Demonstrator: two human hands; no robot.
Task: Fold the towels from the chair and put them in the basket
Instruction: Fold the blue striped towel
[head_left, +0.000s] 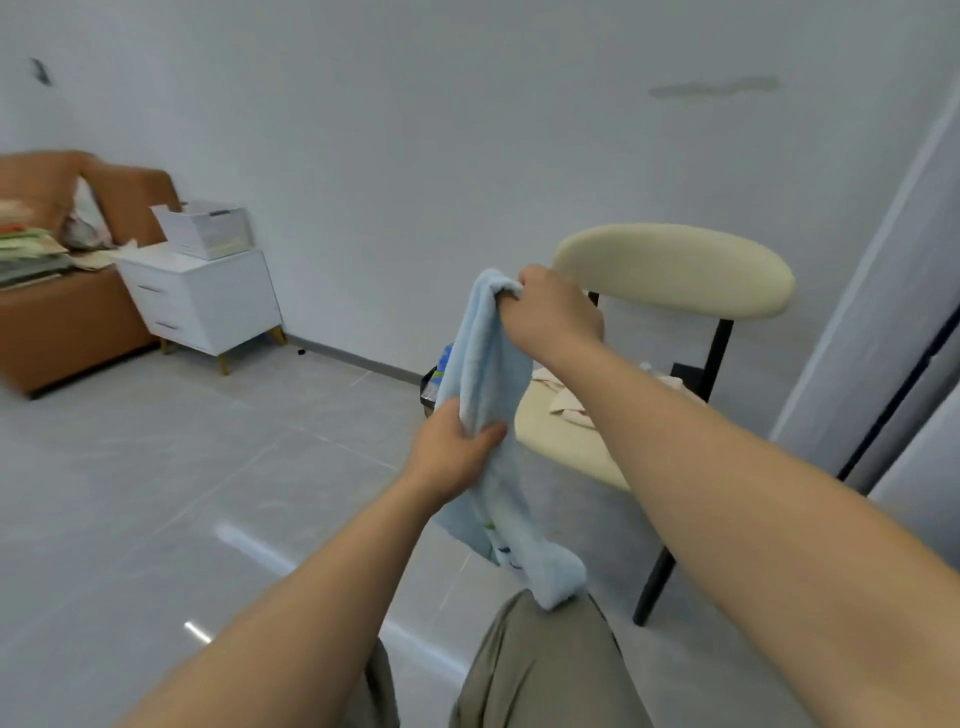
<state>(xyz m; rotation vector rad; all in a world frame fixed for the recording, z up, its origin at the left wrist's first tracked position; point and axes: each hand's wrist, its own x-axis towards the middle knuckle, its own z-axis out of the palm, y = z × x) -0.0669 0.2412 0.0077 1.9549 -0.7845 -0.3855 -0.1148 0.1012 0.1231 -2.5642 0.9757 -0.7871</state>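
Observation:
A light blue towel (480, 364) hangs lengthwise in the air in front of the cream chair (675, 270). My right hand (550, 312) pinches its top edge up high. Lower down, my left hand (457, 447) grips the bunched middle of the towel, and the bottom end droops to my knee. Another pale cloth (566, 405) with a pinkish edge lies on the chair seat, partly hidden by my right forearm. A dark container (430, 387) with colourful contents peeks out behind the towel on the floor; most of it is hidden.
The chair has black legs (654, 582) and stands against the white wall at the right. A white nightstand (202, 301) with a box on top and an orange bed frame (62, 322) sit at the far left. Grey tiled floor (182, 493) stretches between them.

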